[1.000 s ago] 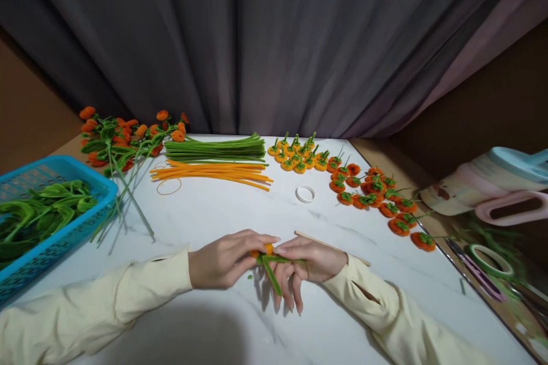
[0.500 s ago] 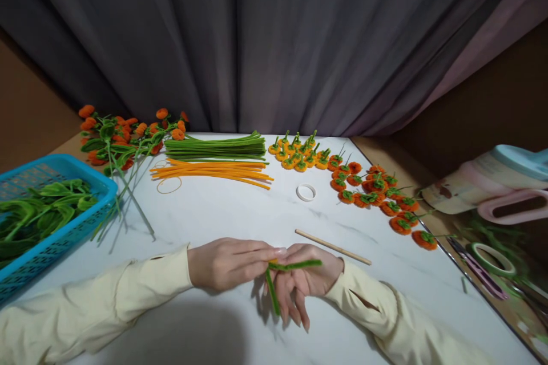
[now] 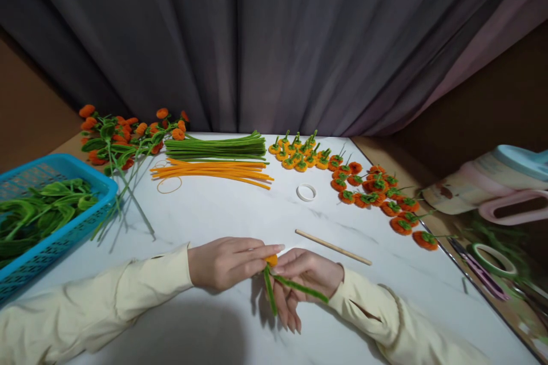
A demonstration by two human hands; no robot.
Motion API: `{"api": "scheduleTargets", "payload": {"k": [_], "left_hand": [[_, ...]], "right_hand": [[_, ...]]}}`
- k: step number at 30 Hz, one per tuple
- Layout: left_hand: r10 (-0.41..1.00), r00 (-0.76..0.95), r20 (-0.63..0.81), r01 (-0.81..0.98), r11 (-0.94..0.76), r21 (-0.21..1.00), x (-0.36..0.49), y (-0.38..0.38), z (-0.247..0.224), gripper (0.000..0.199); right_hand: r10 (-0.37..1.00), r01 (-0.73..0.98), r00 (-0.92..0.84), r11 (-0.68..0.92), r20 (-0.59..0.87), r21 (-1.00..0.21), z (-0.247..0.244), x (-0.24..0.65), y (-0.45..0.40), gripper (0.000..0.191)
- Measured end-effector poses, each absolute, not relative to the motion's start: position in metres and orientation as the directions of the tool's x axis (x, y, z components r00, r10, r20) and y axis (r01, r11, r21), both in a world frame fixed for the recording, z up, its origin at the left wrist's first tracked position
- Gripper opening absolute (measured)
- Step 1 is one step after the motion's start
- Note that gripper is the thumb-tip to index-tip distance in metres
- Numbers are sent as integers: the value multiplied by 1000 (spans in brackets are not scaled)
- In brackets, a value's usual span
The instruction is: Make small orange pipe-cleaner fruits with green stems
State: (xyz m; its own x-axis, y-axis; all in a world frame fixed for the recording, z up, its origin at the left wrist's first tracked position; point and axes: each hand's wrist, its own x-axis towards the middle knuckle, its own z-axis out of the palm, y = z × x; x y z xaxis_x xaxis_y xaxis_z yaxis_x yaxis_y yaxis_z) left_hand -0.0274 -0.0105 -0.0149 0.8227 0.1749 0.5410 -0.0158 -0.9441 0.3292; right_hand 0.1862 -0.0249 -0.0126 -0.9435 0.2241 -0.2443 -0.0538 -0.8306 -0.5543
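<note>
Between the fingertips of my left hand (image 3: pixel 233 262) is a small yellow-orange pipe-cleaner flower head (image 3: pixel 271 260), partly covered by the fingers. A green pipe cleaner (image 3: pixel 302 288) is bent at the flower's base, with one end hanging down and the other slanting right across my palm. My right hand (image 3: pixel 306 274) pinches at that bend with thumb and index finger, its other fingers curling loosely below. Both hands are closed and nearly touching above the white tabletop (image 3: pixel 205 222).
A wooden stick (image 3: pixel 333 247) and white ring (image 3: pixel 306 192) lie beyond my hands. Green pipe cleaners (image 3: pixel 216 147), orange ones (image 3: pixel 214 172) and finished flower heads (image 3: pixel 377 185) spread along the back. A blue basket (image 3: pixel 109 191) stands left, a tumbler (image 3: pixel 475 179) right.
The yellow-orange flower head shows more now. The green pipe cleaner's right end has swung downward, and my right thumb and fingers have shifted to pinch near the bend.
</note>
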Motion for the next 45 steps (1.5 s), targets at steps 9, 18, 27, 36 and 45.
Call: {"api": "scheduleTargets", "payload": {"k": [9,18,27,36,45], "left_hand": [[194,790,582,13,-954,301,-23,-11,-12,28],[618,698,360,225,-668,710,-16,-25,3,17],[561,708,-429,277,338,899,-9,-18,27,23],[696,718,1,331,-342,880,-14,-17,24,18],[-61,792,607,54,-984,-170,-17,-22,14,20]], "right_hand": [[413,-144,-829,-808,-376,-571,-17,184,-32,27],[614,-41,-692,-558,-380,-829,10,182,-39,34],[582,497,-813,708,14,-501,38,188,-52,21],[675,538,-734,648,78,-540,26,191,-43,31],[231,60,-923,-704,-308,-707,1,190,-22,38]]}}
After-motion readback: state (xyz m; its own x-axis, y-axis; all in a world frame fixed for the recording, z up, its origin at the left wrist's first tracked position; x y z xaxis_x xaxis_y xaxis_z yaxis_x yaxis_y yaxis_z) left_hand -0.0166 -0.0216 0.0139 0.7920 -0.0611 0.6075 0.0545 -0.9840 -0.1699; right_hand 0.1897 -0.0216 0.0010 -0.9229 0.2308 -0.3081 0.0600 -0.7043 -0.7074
